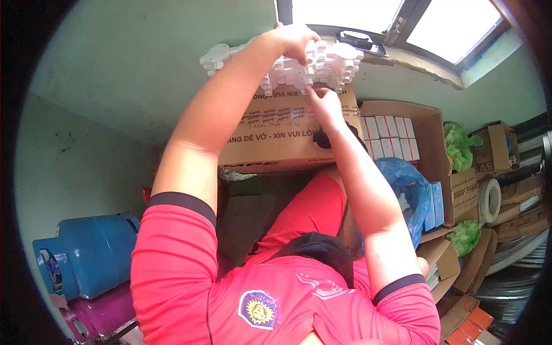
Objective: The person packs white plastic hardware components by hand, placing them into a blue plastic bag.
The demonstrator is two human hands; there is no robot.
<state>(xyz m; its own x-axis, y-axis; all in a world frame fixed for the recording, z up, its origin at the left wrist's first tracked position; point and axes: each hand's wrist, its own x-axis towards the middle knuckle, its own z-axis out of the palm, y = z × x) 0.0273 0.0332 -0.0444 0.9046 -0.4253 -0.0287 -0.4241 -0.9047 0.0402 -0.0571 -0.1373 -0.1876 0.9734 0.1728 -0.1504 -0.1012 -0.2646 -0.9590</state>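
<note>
White plastic fittings [345,64] with round stubs stand in a row along the far edge of a printed cardboard box [276,138]. Over the middle of the row, my left hand [296,41] reaches across the top, its fingers curled down around one white fitting [310,63]. Just below it, my right hand [326,106] touches the lower end of the same fitting with its fingertips pinched together. Parts of the row are hidden behind my left forearm.
Right of the box are an open carton [425,115] of small white boxes, a blue plastic bag [405,184] and green bags [459,146]. Blue [98,253] and purple [103,310] gas cylinders lie at the left. A window [448,29] is above.
</note>
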